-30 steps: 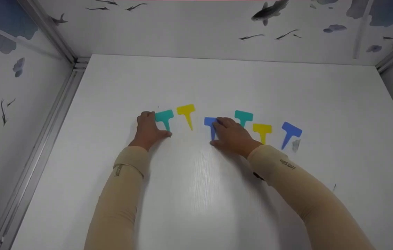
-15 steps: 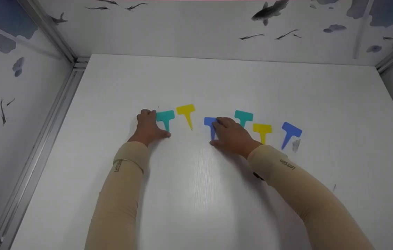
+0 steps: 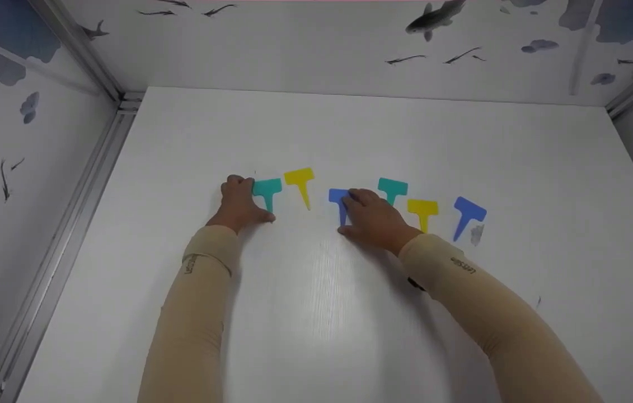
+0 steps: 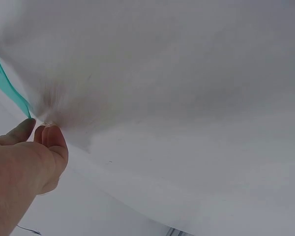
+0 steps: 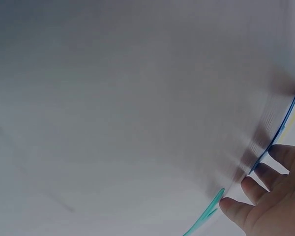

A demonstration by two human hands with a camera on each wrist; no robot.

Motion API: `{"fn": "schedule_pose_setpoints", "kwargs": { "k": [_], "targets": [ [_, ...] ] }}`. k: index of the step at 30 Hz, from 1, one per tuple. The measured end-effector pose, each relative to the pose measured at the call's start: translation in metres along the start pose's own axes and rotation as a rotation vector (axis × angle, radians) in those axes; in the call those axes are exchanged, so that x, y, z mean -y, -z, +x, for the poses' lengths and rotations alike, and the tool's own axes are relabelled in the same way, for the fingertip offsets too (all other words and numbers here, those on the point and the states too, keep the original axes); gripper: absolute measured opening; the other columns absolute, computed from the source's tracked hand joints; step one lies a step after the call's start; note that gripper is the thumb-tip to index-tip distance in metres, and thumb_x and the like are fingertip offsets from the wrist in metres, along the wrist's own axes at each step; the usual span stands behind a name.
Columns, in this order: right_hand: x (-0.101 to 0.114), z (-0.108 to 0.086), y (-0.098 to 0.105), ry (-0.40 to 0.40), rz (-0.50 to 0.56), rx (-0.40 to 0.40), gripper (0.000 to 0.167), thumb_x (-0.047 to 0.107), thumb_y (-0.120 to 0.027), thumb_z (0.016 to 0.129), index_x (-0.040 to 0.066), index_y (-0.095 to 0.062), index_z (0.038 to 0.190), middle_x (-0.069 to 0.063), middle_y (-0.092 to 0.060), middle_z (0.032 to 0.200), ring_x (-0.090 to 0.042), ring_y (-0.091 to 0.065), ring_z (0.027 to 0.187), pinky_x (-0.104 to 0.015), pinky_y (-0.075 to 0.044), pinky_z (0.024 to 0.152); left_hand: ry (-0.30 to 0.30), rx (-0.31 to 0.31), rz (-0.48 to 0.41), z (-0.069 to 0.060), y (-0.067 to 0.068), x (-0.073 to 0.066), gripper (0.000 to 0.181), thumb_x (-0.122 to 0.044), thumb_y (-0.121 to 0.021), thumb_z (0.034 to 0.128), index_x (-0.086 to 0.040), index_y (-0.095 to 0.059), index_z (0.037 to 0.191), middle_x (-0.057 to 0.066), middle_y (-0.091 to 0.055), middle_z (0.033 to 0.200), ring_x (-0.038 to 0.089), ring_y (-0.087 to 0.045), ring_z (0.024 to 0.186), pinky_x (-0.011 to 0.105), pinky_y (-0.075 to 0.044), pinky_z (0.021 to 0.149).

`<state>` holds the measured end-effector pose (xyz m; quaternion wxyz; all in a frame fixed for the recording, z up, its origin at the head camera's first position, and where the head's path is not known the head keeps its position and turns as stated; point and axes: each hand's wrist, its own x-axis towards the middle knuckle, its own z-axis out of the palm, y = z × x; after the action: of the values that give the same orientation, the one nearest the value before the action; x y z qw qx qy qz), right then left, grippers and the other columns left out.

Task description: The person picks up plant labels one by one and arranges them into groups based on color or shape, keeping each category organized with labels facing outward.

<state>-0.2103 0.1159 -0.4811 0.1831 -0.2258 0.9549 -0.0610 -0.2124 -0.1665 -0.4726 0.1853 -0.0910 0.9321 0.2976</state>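
In the head view, my left hand [image 3: 239, 205] holds a teal T-shaped plant label [image 3: 267, 187] on the table, fingers at the left of its head and thumb by the stem's tip. The left wrist view shows a fingertip against that label [image 4: 12, 93]. My right hand [image 3: 375, 221] holds a blue plant label [image 3: 338, 196] the same way, thumb by the stem's tip and fingers covering the head's right part. Its thin edge shows as a blue line in the right wrist view, under the fingertips [image 5: 279, 153]. Between the hands lies a yellow plant label [image 3: 299, 177].
Beyond the right hand lie a second teal label [image 3: 393, 187], a yellow one [image 3: 423, 207] and a blue one [image 3: 469, 210], the teal and yellow stems partly hidden. A grey mark [image 3: 477, 234] is on the white table [image 3: 316, 336]. Printed walls stand behind and left.
My left hand has shifted slightly right and away from me, and the teal label has moved a little right with it. The right hand and the other labels have stayed in place.
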Motion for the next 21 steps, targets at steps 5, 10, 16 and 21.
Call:
{"fn": "schedule_pose_setpoints", "kwargs": {
  "k": [5, 10, 16, 21],
  "targets": [
    [-0.0019, 0.0001, -0.0016, 0.02, -0.003, -0.009, 0.074, 0.05, -0.056, 0.094, 0.013, -0.029, 0.152, -0.009, -0.025, 0.157, -0.027, -0.022, 0.144, -0.045, -0.022, 0.116, -0.029, 0.01, -0.03, 0.0017, 0.0001, 0.0004, 0.099, -0.025, -0.083, 0.0757, -0.003, -0.022, 0.151, 0.018, -0.021, 0.15, 0.03, -0.022, 0.133, 0.04, -0.025, 0.115],
    [-0.002, 0.0002, -0.002, 0.016, 0.006, -0.016, 0.074, 0.049, -0.057, 0.093, 0.014, -0.03, 0.152, -0.008, -0.025, 0.158, -0.027, -0.021, 0.145, -0.046, -0.022, 0.116, -0.047, 0.013, -0.077, 0.0009, -0.0007, -0.0005, 0.1, -0.02, -0.083, 0.0759, -0.003, -0.019, 0.151, 0.017, -0.024, 0.151, 0.029, -0.024, 0.134, 0.039, -0.021, 0.117],
    [-0.0015, -0.0003, -0.0014, 0.007, 0.014, -0.011, 0.074, 0.049, -0.057, 0.093, 0.014, -0.029, 0.153, -0.008, -0.024, 0.158, -0.027, -0.021, 0.145, -0.046, -0.022, 0.116, -0.033, 0.021, -0.122, 0.0003, -0.003, -0.0018, 0.101, -0.016, -0.081, 0.078, -0.007, -0.015, 0.153, 0.013, -0.022, 0.156, 0.027, -0.023, 0.141, 0.039, -0.018, 0.118],
    [-0.0016, -0.0004, -0.0012, 0.011, 0.01, -0.015, 0.074, 0.049, -0.057, 0.093, 0.014, -0.03, 0.152, -0.008, -0.025, 0.157, -0.027, -0.022, 0.144, -0.045, -0.023, 0.116, -0.031, 0.03, -0.17, -0.0001, -0.0045, -0.0028, 0.101, -0.011, -0.08, 0.0786, -0.008, -0.012, 0.153, 0.014, -0.035, 0.15, 0.027, -0.036, 0.134, 0.039, -0.025, 0.115]
  ]
}}
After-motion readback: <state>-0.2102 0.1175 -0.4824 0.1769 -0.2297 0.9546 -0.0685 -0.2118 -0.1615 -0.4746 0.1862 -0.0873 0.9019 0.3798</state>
